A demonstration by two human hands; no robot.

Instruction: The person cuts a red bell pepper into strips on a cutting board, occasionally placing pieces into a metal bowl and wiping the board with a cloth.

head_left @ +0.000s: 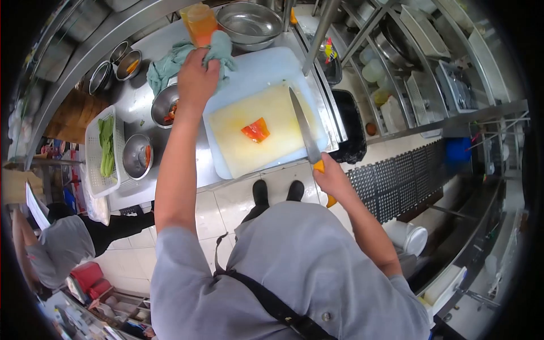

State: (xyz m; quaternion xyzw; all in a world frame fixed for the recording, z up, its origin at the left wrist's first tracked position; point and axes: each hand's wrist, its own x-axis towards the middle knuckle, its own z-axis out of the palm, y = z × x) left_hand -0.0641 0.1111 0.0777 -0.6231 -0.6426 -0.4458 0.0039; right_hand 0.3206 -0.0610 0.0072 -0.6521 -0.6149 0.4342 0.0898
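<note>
My left hand (198, 79) reaches to the back of the counter, its fingers closed on a crumpled green cloth (164, 67). My right hand (333, 180) grips a kitchen knife (304, 124) by its yellow handle. The blade points away from me over the right side of a yellowed cutting board (232, 150), which lies on a larger pale blue-white board (255, 65). A piece of red-orange pepper (256, 130) rests on the yellowed board, apart from both hands. Beside my left forearm, a metal bowl (161, 105) holds cut red pieces and is partly covered by the arm.
On the left stand a white basket (117, 144) with green leafy stalks (106, 147) and a metal bowl (136, 156). An orange container (201, 25) and a large bowl (249, 22) are at the back. A black bin (348, 124) stands right. Another person (62, 249) is at lower left.
</note>
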